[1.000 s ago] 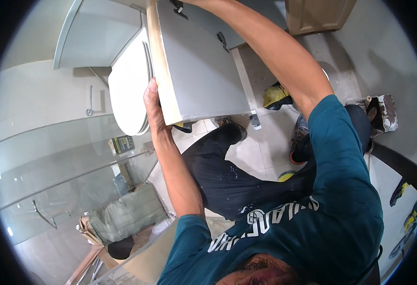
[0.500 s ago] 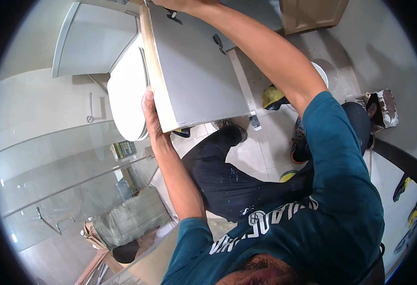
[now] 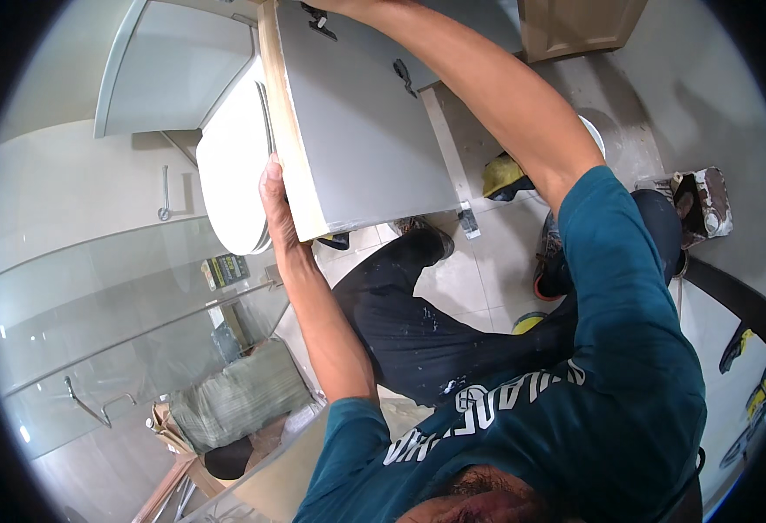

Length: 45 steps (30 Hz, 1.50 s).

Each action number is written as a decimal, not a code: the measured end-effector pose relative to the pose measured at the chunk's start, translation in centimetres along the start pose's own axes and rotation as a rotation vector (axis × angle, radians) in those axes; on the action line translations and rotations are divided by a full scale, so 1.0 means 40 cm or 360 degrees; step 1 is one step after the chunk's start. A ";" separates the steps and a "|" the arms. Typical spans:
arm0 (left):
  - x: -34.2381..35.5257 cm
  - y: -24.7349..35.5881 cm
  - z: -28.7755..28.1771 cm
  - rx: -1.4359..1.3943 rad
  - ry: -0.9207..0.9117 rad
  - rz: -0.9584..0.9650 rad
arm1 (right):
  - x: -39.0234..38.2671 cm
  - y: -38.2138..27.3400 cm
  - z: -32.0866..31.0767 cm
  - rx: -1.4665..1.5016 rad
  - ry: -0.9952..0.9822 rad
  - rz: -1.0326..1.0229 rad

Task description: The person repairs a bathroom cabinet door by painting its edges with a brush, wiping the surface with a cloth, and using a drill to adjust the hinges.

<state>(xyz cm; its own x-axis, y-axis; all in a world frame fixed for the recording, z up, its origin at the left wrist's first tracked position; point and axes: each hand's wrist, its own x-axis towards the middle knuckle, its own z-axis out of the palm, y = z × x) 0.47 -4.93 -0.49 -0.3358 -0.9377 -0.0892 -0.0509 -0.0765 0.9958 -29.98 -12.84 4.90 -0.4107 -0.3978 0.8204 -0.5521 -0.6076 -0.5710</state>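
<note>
A grey panel with a pale wooden edge strip stands in front of me. Two dark metal hinge-like fittings show on its face, one near the top and another farther right. My left hand grips the lower left edge, thumb up along the wooden strip, fingers partly hidden behind it. At the far end, my right hand reaches the panel's top near the upper fitting. The picture's edge cuts that hand off, so its fingers are hidden.
A white toilet stands close on the left, beside a glass screen. Yellow-and-black items and a white bucket sit on the tiled floor. A paint-smeared container is at right, a wrapped bundle at lower left.
The view has shifted very slightly. Both hands keep their places at the panel, and the panel itself shows no clear movement.
</note>
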 end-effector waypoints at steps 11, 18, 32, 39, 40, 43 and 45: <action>0.000 -0.007 -0.021 -0.0020 0.0030 0.0005 | -0.015 -0.023 0.018 -0.0055 -0.0033 0.0111; 0.011 -0.007 -0.010 -0.0013 0.0032 -0.0016 | -0.002 0.018 0.009 -0.0011 0.0072 -0.0074; 0.007 -0.002 -0.006 0.0042 0.0102 -0.0016 | -0.019 0.006 0.006 0.0061 0.0045 0.0014; 0.006 -0.002 0.006 0.0043 0.0093 -0.0001 | -0.016 0.021 0.010 -0.0011 0.0099 -0.0016; 0.006 -0.004 -0.001 0.0045 0.0101 -0.0014 | -0.020 0.015 0.010 -0.0016 0.0065 0.0011; 0.010 -0.009 -0.011 0.0047 0.0101 -0.0036 | -0.027 0.006 0.021 -0.0083 0.0043 0.0011; 0.011 -0.008 -0.007 0.0045 0.0089 -0.0030 | -0.025 0.010 0.025 -0.0076 0.0075 -0.0015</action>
<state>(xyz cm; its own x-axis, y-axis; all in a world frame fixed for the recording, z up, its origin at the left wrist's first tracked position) 0.61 -5.40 -0.85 -0.2816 -0.9537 -0.1059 -0.0837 -0.0855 0.9928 -29.05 -13.36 3.88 -0.4384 -0.3589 0.8240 -0.5895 -0.5772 -0.5651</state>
